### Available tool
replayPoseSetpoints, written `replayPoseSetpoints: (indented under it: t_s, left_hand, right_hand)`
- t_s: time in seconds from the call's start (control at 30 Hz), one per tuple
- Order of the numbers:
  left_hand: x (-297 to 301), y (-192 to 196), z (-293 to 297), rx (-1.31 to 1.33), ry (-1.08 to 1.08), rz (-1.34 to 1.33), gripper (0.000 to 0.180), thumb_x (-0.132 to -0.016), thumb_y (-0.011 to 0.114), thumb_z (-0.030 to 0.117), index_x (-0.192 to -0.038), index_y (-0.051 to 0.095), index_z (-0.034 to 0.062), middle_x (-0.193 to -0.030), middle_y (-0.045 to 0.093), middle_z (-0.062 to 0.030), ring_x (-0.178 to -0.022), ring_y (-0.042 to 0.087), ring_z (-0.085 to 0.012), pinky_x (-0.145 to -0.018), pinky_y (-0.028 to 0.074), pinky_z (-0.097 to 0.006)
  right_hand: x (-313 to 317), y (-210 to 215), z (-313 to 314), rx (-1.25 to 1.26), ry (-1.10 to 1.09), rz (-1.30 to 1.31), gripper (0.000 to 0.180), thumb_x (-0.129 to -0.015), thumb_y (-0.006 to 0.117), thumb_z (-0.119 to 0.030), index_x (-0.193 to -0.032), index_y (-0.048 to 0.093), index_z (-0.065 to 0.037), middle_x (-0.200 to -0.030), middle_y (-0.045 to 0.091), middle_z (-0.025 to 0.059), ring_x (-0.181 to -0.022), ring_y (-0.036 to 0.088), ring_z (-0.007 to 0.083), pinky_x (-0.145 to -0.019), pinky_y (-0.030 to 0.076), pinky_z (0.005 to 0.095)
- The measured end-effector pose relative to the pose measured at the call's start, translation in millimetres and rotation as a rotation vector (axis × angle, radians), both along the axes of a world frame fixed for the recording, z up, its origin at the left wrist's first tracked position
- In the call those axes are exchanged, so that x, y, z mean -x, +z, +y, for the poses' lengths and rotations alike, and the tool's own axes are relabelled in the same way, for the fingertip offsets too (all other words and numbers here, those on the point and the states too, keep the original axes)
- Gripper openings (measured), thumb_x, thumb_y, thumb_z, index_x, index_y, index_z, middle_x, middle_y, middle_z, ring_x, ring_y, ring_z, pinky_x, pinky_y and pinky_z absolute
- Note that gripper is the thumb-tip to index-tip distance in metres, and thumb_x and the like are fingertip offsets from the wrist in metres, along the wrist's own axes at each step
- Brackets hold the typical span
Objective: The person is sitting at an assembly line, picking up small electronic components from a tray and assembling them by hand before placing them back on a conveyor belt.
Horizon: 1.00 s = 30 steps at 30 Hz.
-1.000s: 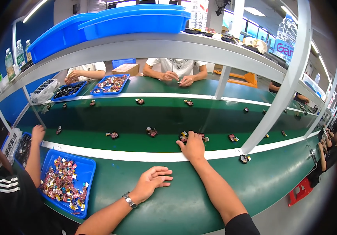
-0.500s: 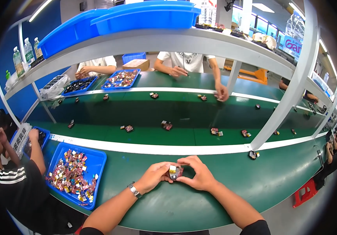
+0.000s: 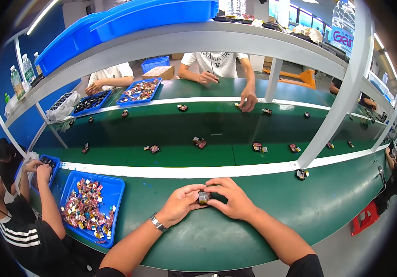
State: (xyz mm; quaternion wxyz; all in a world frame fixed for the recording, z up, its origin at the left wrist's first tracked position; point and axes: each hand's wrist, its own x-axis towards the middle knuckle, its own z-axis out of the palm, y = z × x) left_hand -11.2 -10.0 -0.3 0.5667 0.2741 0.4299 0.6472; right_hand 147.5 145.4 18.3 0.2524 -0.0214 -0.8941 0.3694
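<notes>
Between my hands, above the green table (image 3: pixel 254 231), is a small electronic module (image 3: pixel 203 197) with a dark grey face and a pale yellowish patch. My left hand (image 3: pixel 178 204) grips it from the left, thumb on its near side. Curved around its other side, my right hand (image 3: pixel 231 198) has its fingertips and thumb against it. Fingers hide part of the module. To the left of my left hand sits a blue tray (image 3: pixel 111 189) heaped with reddish small boards (image 3: pixel 85 205) bearing white and yellow pieces.
Beyond a white rail (image 3: pixel 184 172), a green conveyor belt (image 3: pixel 171 159) carries several small assemblies (image 3: pixel 200 142). One dark assembly (image 3: pixel 301 174) lies right of me, by a shelf post (image 3: pixel 321 134). A co-worker's hand (image 3: pixel 248 99) reaches onto the belt opposite. Another person's hands (image 3: pixel 44 171) work at left.
The module has turned in my hands; its dark grey face shows instead of the reddish board. The opposite co-worker's hand moved left to another piece. The person at left lowered a hand from the head.
</notes>
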Motion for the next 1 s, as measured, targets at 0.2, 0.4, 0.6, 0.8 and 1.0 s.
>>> replayPoseSetpoints:
  t_s: [0.2,0.4,0.6,0.8,1.0]
  left_hand:
    - [-2,3,-1,0.001,0.006,0.023,0.031,-0.101,0.051,0.012,-0.129,0.050,-0.0014,-0.128,0.057,-0.0125,-0.113,0.060,-0.0218,-0.100,0.051,-0.040]
    - [-8,5,0,0.058,0.021,0.142,0.027,-0.102,0.046,0.008,-0.127,0.051,-0.0017,-0.126,0.059,-0.0107,-0.109,0.061,-0.0175,-0.097,0.052,-0.035]
    - [-10,0,-2,0.059,0.009,0.207,0.025,-0.101,0.050,0.009,-0.124,0.054,0.0013,-0.117,0.062,-0.0078,-0.104,0.063,-0.0145,-0.090,0.054,-0.030]
    - [-7,-4,0,0.083,0.035,0.189,0.024,-0.101,0.049,0.006,-0.124,0.052,0.0051,-0.117,0.064,-0.0065,-0.105,0.062,-0.0117,-0.088,0.053,-0.027]
    - [0,-9,2,-0.022,-0.049,0.093,0.032,-0.097,0.055,0.003,-0.128,0.049,0.0026,-0.121,0.062,-0.0097,-0.110,0.060,-0.0161,-0.095,0.050,-0.032]
  right_hand:
    - [0,7,3,0.050,0.146,-0.047,0.019,-0.084,0.070,-0.008,-0.102,0.070,-0.014,-0.135,0.052,0.0064,-0.124,0.048,0.0273,-0.099,0.047,0.0385]
    - [-1,9,13,0.170,0.235,-0.195,0.013,-0.091,0.060,-0.010,-0.099,0.069,-0.012,-0.141,0.046,0.0093,-0.135,0.036,0.0296,-0.108,0.039,0.0418]
    - [0,10,9,-0.020,0.308,-0.218,0.013,-0.091,0.057,-0.014,-0.096,0.068,-0.008,-0.139,0.048,0.0123,-0.133,0.039,0.0313,-0.109,0.037,0.0423]
    - [7,-2,-9,-0.019,0.030,-0.065,0.014,-0.088,0.063,-0.016,-0.089,0.070,-0.004,-0.125,0.059,0.0105,-0.121,0.052,0.0285,-0.096,0.047,0.0405]
    - [7,-2,-9,-0.042,-0.032,-0.046,0.012,-0.085,0.064,-0.015,-0.087,0.070,-0.004,-0.121,0.061,0.0119,-0.116,0.055,0.0302,-0.094,0.048,0.0400]
